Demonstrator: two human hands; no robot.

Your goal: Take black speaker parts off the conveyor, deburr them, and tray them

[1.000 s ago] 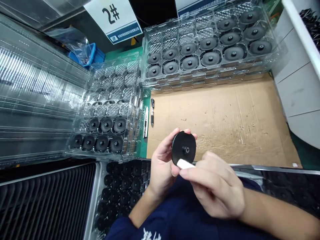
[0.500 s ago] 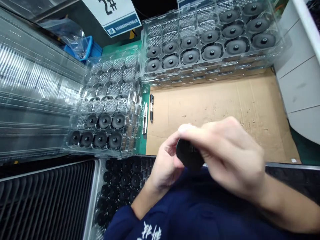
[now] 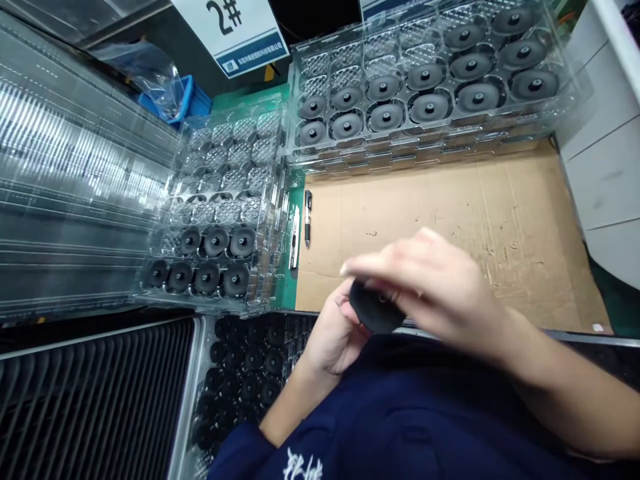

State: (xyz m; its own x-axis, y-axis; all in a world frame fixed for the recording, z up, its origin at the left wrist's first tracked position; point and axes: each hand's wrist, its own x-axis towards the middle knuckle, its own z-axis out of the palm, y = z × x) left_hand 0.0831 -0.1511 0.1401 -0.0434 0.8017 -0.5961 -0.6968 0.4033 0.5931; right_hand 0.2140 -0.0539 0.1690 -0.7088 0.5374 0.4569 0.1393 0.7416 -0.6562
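Observation:
A black round part (image 3: 375, 310) is between my hands, over the cardboard's front edge. My left hand (image 3: 333, 333) grips it from the left with bent fingers. Across its upper right side lies my right hand (image 3: 435, 287), blurred by motion, its fingers stretched out over the part; the thumb is partly hidden. Similar black round parts sit in a clear tray (image 3: 420, 127) at the back and in another clear tray (image 3: 267, 293) on the left.
A pen (image 3: 307, 220) lies on the cardboard sheet (image 3: 425, 200), with a cutter knife (image 3: 295, 237) beside it. Further left are a blue bin (image 3: 197, 103) and stacked clear trays (image 3: 75, 180). Below sits a rack of dark ribbed pieces (image 3: 95, 400). White panels (image 3: 610, 147) stand at the right.
My right hand has shifted slightly left and its fingers are straighter over the part. The part is tilted a little differently. The whole view has shifted slightly.

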